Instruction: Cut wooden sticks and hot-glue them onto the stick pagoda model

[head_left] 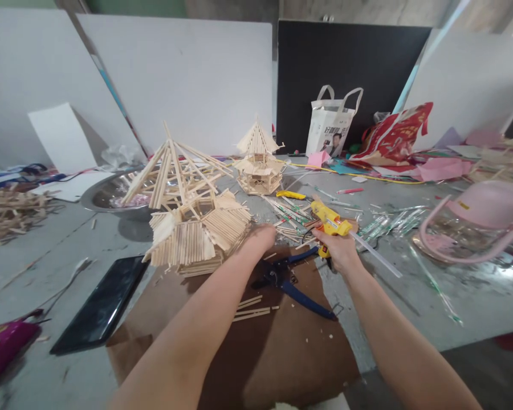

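Observation:
My right hand [342, 250] is wrapped round the handle of a yellow hot glue gun [331, 219], and a clear glue stick [376, 253] juts from its back end. My left hand [260, 236] is at the right side of a many-sided wooden stick model [196, 236] with slatted roof panels. Its fingers are hidden, so whether they grip the model cannot be seen. Between my arms lie blue-handled pliers [303, 296] and a few loose thin sticks [252, 313] on a brown sheet [277, 353].
Behind stand a pointed stick roof frame [169, 171], partly over a metal bowl [98, 199], and a small pagoda model [259, 165]. A yellow cutter [290, 195] lies near stick scraps. A black phone [105, 304] is at left, a pink clear-sided container [474, 222] at right.

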A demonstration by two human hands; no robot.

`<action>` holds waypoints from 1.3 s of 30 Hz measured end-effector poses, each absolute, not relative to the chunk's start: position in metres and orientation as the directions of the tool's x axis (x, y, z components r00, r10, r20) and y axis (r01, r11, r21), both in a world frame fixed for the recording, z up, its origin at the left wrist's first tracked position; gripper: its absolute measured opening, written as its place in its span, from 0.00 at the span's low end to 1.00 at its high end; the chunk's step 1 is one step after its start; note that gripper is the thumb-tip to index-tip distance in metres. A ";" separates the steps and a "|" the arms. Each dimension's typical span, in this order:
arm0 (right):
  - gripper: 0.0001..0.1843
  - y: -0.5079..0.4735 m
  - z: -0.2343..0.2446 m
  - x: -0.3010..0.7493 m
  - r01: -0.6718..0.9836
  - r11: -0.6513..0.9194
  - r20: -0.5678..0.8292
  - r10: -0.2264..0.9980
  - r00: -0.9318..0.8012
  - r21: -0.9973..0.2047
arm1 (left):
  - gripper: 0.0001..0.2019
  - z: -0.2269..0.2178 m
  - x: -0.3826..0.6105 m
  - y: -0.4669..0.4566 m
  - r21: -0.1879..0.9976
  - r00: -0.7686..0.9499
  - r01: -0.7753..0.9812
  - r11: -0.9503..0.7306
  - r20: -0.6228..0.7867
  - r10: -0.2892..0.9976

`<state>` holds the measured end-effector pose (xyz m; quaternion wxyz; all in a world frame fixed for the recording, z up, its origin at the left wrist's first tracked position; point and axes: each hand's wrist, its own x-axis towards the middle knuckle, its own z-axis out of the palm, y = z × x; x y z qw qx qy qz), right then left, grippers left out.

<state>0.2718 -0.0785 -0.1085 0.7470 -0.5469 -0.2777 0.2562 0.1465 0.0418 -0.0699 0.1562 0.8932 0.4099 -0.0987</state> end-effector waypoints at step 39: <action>0.12 -0.085 -0.095 0.246 -0.216 0.307 0.125 0.794 0.595 -0.927 | 0.13 -0.068 0.104 -0.001 0.951 0.922 0.295 0.088 -0.308 0.236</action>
